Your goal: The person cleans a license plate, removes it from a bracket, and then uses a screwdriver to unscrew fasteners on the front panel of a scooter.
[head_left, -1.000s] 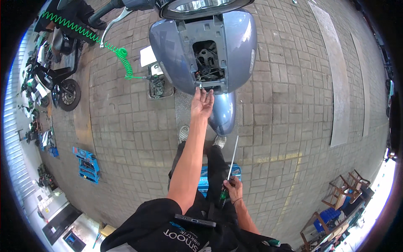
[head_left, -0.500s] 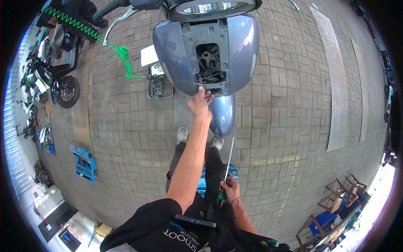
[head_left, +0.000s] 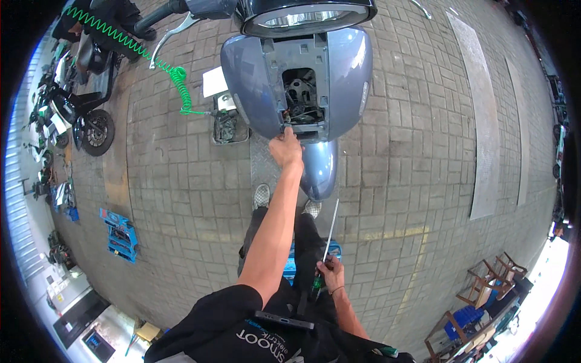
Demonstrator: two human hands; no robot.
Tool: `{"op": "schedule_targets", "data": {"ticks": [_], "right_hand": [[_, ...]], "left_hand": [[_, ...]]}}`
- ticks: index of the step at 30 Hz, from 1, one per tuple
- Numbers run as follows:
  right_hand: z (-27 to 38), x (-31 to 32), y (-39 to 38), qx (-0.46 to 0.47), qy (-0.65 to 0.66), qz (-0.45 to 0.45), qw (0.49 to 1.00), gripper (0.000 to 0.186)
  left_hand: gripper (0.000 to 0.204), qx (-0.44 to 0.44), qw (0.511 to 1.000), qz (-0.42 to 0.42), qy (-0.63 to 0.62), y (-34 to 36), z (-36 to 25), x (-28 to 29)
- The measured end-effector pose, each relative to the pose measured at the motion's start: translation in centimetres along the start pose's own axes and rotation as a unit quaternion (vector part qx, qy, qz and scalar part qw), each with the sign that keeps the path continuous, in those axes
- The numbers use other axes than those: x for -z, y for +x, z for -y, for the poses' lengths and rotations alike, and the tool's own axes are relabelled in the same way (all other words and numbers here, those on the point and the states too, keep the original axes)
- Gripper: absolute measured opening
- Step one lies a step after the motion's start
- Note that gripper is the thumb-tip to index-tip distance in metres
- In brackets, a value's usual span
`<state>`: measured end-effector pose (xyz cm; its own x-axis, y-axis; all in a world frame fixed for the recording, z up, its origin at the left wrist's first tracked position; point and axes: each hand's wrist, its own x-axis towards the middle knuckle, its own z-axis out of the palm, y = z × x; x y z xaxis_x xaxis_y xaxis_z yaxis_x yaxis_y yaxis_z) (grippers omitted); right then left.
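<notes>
Left grip (head_left: 286,149), bunched, any hold hidden, is at the scooter's (head_left: 349,85) front; farther back, right grip (head_left: 332,274) encircles a screwdriver (head_left: 330,233) pointing that way.

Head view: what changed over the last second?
Left hand rolled, no longer splayed, and shifted slightly left at the lower part of the glossy blue-grey scooter front; whether it grips anything is unclear. Right hand still holds the silver-shafted, green-handled screwdriver.

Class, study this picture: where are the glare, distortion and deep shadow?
Head view: shiny highlights on the front fender, washed-out brightness at lower right; head view: the pale floor strip bows, corners go black; head view: the scooter's front opening is dark inside.
</notes>
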<state>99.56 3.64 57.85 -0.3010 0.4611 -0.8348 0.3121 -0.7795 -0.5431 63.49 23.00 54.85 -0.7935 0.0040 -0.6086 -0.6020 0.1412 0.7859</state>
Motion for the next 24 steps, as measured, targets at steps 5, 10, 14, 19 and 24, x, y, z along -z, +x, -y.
{"op": "schedule_targets", "data": {"ticks": [5,10,14,19,24], "right_hand": [[0.6,-0.9,0.3,0.006,-0.014,-0.008,1.0,0.019],[-0.6,-1.3,1.3,0.037,-0.062,-0.024,0.997,0.022],[-3.3,-1.1,2.0,0.021,0.008,-0.07,0.997,0.025],[-6.0,1.2,3.8,-0.016,0.066,-0.199,0.978,0.02],[-5.3,-0.2,4.8,-0.069,0.104,-0.27,0.955,0.019]], "left_hand": [[0.026,0.099,0.991,0.009,-0.089,-0.8,0.9,0.7],[0.025,0.076,0.987,0.027,-0.139,-0.6,3.6,5.9],[0.019,0.062,0.997,-0.012,-0.052,4.6,6.7,12.8],[0.022,0.027,0.995,-0.051,0.079,15.6,12.1,20.6],[0.027,-0.026,0.949,-0.057,0.309,29.9,16.3,24.5]]}}
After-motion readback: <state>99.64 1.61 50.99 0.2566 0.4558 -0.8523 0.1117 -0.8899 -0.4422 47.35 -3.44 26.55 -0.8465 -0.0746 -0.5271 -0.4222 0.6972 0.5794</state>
